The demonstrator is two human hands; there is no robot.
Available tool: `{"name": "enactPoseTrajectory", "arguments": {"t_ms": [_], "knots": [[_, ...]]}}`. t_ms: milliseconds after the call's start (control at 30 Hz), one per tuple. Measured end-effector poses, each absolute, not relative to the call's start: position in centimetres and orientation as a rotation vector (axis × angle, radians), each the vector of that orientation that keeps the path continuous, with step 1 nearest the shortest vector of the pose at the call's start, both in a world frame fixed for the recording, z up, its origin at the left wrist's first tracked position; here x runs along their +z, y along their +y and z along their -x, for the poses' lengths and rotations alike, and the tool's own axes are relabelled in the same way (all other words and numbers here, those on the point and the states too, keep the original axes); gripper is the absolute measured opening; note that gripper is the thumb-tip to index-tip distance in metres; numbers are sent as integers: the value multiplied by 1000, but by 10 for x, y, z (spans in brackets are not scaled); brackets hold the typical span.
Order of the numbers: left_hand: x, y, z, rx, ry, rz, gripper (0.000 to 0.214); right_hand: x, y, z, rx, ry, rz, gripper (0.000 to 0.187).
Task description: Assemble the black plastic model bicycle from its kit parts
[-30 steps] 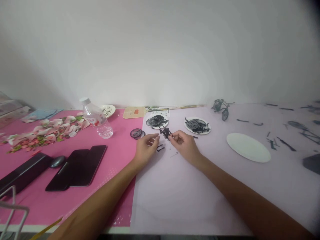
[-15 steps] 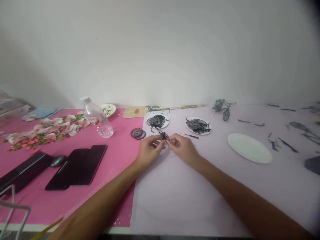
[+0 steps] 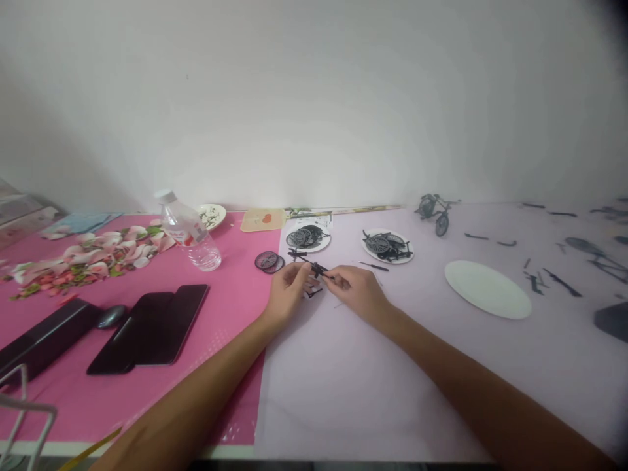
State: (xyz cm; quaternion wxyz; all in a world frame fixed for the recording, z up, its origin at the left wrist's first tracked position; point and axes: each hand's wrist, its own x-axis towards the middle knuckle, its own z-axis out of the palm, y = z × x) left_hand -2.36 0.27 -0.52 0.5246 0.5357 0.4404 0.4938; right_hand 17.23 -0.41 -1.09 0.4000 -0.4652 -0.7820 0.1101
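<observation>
Between my two hands is a dark miniature bicycle frame point(image 3: 320, 269), held just above the pale half of the table. My left hand point(image 3: 288, 288) pinches its left part between thumb and fingers. At its right end, the fingertips of my right hand point(image 3: 354, 286) are closed on it. A small black part point(image 3: 313, 294) shows below the fingers of my left hand; whether it is joined to the frame I cannot tell. Two spoked toy wheels point(image 3: 267, 261) lie left of my left hand. Behind the hands stands a white plate point(image 3: 324, 246) heaped with wheels and dark bicycle parts.
A second parts plate point(image 3: 411, 256), a thin black screwdriver point(image 3: 373, 266) and a bare white plate point(image 3: 488, 291) lie to the right. An assembled model bicycle point(image 3: 436, 210) stands by the wall. A water bottle point(image 3: 189, 232), petals point(image 3: 98, 252) and a black tablet point(image 3: 167, 327) are left.
The held frame has turned to lie flatter and lower, with its long end now pointing left. My left hand's fingers have shifted around it, and the small black part beneath has come into view.
</observation>
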Motion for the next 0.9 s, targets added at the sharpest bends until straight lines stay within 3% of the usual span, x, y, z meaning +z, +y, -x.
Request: {"name": "enactPoseTrajectory", "arguments": {"t_ms": [900], "knots": [[-13, 6, 23, 1277, 1159, -1341, 48, -14, -3, -169, 330, -1944, 1179, 17]]}}
